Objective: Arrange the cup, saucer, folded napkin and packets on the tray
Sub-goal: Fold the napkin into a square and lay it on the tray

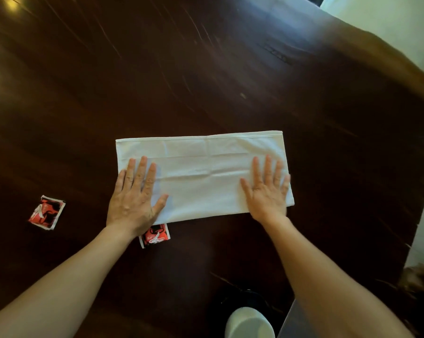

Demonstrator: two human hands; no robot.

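A white napkin [203,174], folded into a long rectangle, lies flat on the dark wooden table [206,69]. My left hand [135,198] rests palm down on its left end, fingers spread. My right hand [267,191] presses flat on its right end. One red, black and white packet [46,212] lies to the left on the table. A second packet [156,235] peeks out just below my left wrist, at the napkin's near edge. A white cup [248,323] sits on a dark saucer [242,296] at the bottom. A grey tray edge [287,323] shows beside it, mostly hidden by my right arm.
The table's right edge [416,215] curves down the right side, with pale floor [401,28] beyond it. A brown furry shape [418,281] lies at the lower right.
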